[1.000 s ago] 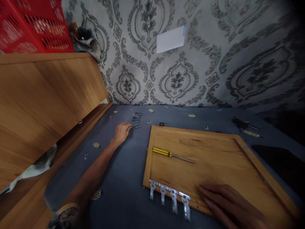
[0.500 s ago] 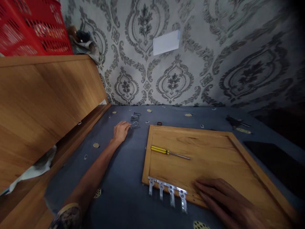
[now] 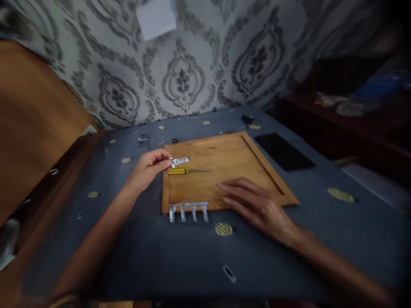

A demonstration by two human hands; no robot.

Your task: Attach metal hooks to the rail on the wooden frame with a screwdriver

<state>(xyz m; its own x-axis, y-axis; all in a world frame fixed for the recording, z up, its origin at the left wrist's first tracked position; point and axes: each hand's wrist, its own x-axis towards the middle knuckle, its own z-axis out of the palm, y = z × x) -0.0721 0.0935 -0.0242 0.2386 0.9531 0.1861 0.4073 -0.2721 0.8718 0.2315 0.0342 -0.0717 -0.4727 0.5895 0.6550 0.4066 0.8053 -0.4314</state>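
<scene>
1. Holding one silver metal piece (image 3: 180,161) between thumb and bent fingers, the left hand (image 3: 149,168) is nearly closed at the left edge of the wooden panel (image 3: 224,156); the piece lies across the view of the panel's left part.
2. One yellow-handled screwdriver (image 3: 184,171) lies on the panel, towards its left side.
3. Four silver brackets (image 3: 194,212) sit in a row along the panel's near edge, towards its left corner, their ends overhanging.
4. One right hand (image 3: 257,203) is loosely open at the panel's near edge, right of the brackets, with nothing visible in its grasp; whether it touches the wood cannot be told.
5. Off the panel's far left corner lie a few blurred metal bits (image 3: 143,139), too small to count, and one small dark block (image 3: 175,140); right of the panel, one black slab (image 3: 284,152); beyond its far edge, one black tool (image 3: 249,120). All rest on the blue surface (image 3: 180,265).
6. Half a second ago the left hand was beside those metal bits; it has since come nearer the panel. The brackets remain four, and the screwdriver is still on the panel.
</scene>
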